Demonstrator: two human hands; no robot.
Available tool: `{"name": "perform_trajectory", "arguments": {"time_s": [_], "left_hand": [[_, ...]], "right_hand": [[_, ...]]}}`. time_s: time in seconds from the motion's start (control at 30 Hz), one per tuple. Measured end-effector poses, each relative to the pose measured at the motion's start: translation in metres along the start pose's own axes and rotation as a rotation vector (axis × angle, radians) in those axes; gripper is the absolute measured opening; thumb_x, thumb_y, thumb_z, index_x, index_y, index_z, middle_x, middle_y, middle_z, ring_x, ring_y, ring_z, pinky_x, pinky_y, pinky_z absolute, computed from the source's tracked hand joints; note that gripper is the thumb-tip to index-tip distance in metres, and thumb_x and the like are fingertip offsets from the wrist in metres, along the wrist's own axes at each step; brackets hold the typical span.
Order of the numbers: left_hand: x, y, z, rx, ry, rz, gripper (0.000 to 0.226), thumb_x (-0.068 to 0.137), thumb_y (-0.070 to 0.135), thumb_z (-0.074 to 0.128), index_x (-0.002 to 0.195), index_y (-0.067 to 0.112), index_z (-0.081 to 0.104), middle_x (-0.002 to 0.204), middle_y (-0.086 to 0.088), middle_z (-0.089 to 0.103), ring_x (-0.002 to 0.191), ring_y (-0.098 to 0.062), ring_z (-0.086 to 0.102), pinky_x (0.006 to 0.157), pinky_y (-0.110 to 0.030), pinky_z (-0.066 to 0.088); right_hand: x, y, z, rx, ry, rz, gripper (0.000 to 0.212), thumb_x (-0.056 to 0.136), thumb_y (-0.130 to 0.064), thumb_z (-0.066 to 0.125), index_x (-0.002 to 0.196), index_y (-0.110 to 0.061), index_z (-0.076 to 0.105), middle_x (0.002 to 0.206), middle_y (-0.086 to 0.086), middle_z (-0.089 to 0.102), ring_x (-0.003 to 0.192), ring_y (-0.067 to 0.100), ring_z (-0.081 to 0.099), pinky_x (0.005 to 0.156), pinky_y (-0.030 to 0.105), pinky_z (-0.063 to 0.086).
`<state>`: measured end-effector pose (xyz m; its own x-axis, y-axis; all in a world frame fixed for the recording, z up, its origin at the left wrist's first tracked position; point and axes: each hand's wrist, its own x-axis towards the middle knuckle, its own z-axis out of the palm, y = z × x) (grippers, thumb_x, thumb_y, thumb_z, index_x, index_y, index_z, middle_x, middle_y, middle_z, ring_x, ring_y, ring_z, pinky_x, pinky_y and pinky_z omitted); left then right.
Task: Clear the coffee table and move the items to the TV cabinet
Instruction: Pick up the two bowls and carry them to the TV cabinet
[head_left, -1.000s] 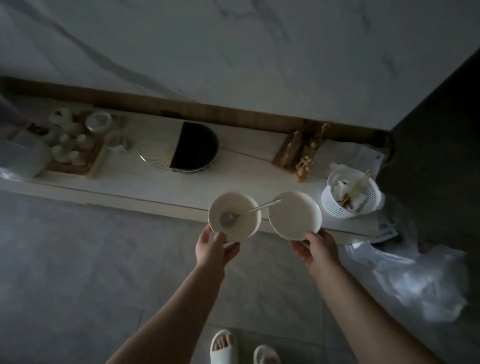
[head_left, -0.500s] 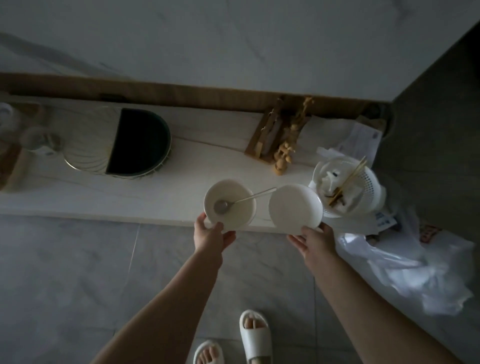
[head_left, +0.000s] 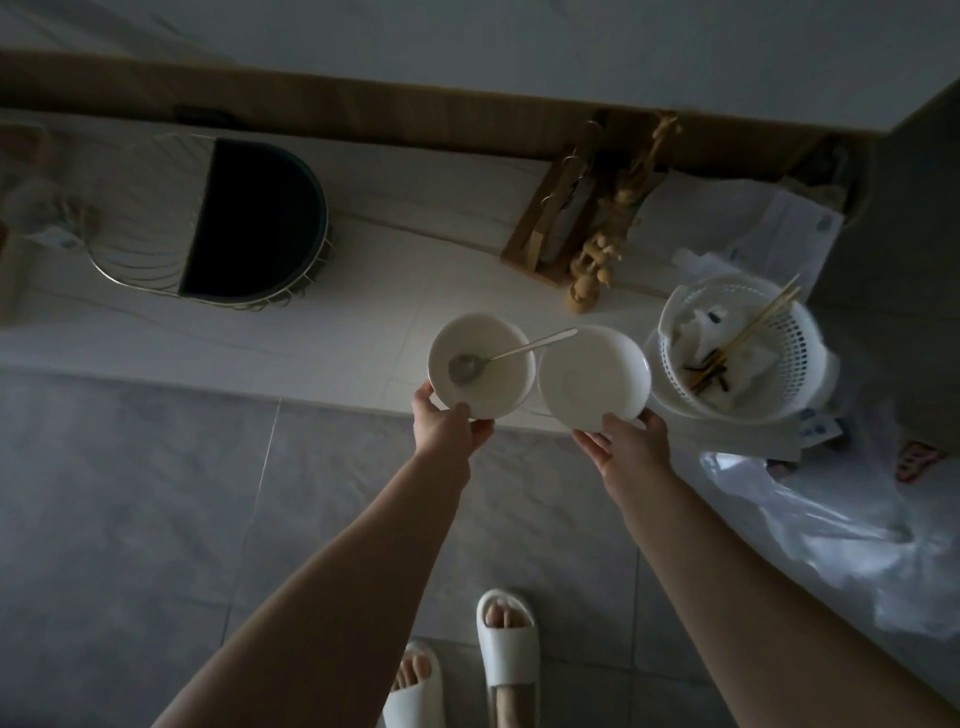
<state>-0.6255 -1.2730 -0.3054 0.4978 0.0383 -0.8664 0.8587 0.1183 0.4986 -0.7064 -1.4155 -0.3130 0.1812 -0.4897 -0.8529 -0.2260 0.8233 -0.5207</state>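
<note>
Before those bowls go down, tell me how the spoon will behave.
The spoon lies loose in the left bowl, so it will probably slide if tilted. Its handle overhangs the rim toward the right bowl, so it may knock that. It looks like smooth metal, likely stiff and slippery.

Dim home living room: low, long white TV cabinet (head_left: 363, 270) against a marble-look wall (head_left: 467, 36), grey tiled floor (head_left: 130, 519), white house slippers (head_left: 506, 644), small wooden jointed figurine (head_left: 597, 260), gold wire basket (head_left: 156, 228).
</note>
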Motion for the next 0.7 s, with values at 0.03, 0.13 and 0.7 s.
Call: {"name": "perform_trajectory", "arguments": {"time_s": [0.03,0.13,0.7], "left_hand": [[0.001,0.0,0.002,-0.004,-0.002,0.0,0.057,0.089,-0.012,0.043,0.131,0.025,0.038,0.129,-0.02,0.045,0.104,-0.037,0.061,0.071,-0.036,0.057],[0.006,0.002,0.007,-0.011,0.0,-0.007,0.056,0.09,-0.011,0.042,0.134,0.024,0.036,0.13,-0.022,0.046,0.096,-0.035,0.062,0.075,-0.037,0.056],[0.032,-0.002,0.004,0.072,-0.029,0.026,0.051,0.094,-0.003,0.041,0.136,0.025,0.034,0.119,-0.018,0.052,0.079,-0.026,0.065,0.073,-0.035,0.057]], "right_hand": [[0.002,-0.001,0.001,0.007,0.001,-0.004,0.058,0.087,0.013,0.043,0.137,-0.016,0.037,0.131,0.02,0.049,0.095,0.032,0.06,0.071,0.038,0.053],[0.009,-0.002,0.004,0.027,0.003,-0.016,0.057,0.087,0.013,0.042,0.137,-0.016,0.037,0.131,0.02,0.049,0.094,0.031,0.06,0.071,0.039,0.053],[0.022,0.004,0.013,-0.019,-0.01,-0.029,0.057,0.089,0.014,0.038,0.139,-0.011,0.036,0.136,0.018,0.048,0.115,0.036,0.056,0.082,0.042,0.05]]}}
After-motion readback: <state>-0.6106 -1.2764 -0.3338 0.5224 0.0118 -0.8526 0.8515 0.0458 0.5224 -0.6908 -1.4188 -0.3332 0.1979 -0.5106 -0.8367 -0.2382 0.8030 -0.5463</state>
